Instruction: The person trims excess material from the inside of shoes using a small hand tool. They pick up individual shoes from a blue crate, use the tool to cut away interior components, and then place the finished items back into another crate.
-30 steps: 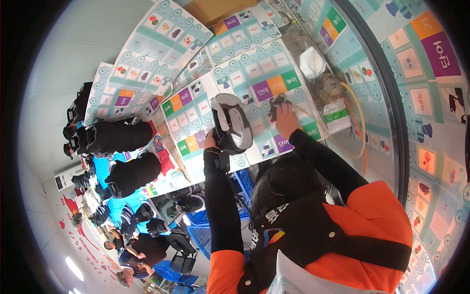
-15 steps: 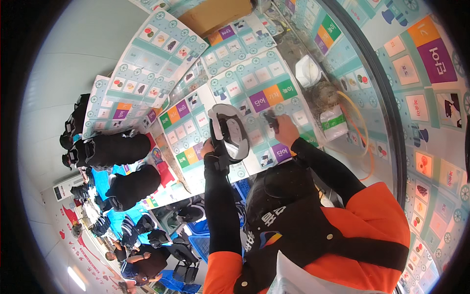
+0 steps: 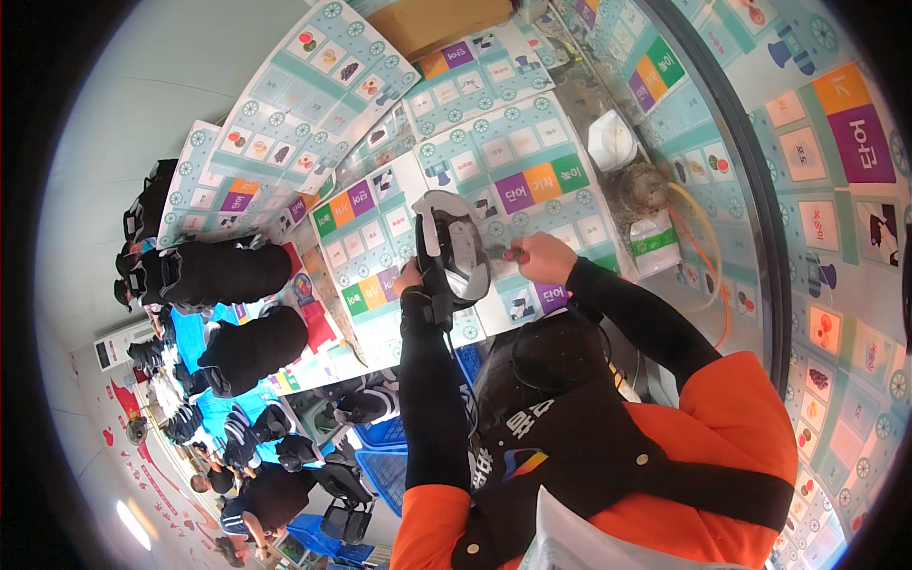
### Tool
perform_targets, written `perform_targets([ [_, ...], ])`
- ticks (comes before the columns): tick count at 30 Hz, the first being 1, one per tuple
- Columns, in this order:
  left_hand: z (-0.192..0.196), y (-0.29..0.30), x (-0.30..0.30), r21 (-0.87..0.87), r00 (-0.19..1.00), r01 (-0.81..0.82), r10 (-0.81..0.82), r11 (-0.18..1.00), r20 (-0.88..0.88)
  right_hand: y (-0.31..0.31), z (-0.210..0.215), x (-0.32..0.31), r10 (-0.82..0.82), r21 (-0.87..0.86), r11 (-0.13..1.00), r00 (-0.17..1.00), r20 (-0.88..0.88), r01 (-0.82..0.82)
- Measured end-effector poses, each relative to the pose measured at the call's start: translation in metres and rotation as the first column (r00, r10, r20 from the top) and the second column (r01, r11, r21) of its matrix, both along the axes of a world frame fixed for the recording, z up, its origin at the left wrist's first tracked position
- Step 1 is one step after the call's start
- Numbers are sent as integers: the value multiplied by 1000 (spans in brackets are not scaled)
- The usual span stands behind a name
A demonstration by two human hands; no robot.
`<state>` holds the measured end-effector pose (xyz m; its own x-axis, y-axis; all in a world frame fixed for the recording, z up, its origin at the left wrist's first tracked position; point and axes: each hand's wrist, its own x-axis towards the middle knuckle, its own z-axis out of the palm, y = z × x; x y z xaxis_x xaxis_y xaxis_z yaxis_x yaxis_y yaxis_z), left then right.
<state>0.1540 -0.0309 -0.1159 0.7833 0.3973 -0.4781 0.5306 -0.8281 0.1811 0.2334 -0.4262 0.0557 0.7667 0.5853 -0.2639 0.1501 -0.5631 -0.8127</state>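
Observation:
My left hand (image 3: 408, 277) grips the left edge of a cap (image 3: 465, 255), black outside with a pale inner side turned up toward me. Most of its fingers are hidden behind the cap. On the other side, my right hand (image 3: 549, 258) is closed around a small tool (image 3: 514, 255) with a red part. The tool's front end points at the cap's right edge and is blurred, so its kind cannot be made out. Both hands are above a table (image 3: 484, 318) covered with printed sheets in teal, purple, orange and green.
Stacks of black caps (image 3: 223, 273) stand at the left. On the right ledge are a white container (image 3: 611, 141) and a green-and-white packet (image 3: 655, 242), with a yellow hose (image 3: 711, 228) beside them. Blue baskets (image 3: 382, 475) lie below the table; other people (image 3: 249, 527) are at lower left.
My right hand has moved left, bringing the tool close to the cap's right edge. The cap, still in my left hand, has shifted slightly to the right.

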Motion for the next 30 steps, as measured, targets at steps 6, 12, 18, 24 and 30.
perform_targets([
  [6, 1, 24, -17, -48, 989, 91, -84, 995, 124, 13, -8, -7, 62, 134, 989, 998, 33, -66],
  [12, 100, -20, -67, -656, 617, -406, 720, 636, 317, -13, -116, -11, -13, 33, 999, 930, 367, 1],
  [18, 303, -64, -156, -887, 410, 40, 802, 459, 434, -61, -157, -11, 160, -598, 802, 958, 238, 14],
  [24, 439, -87, -236, -739, 359, 0, 690, 673, 628, -21, -89, 39, 200, -308, 948, 908, 369, -84],
  [30, 467, -106, -262, -645, 553, 86, 502, 760, 665, 48, 213, -13, 519, 651, 680, 849, -104, -336],
])
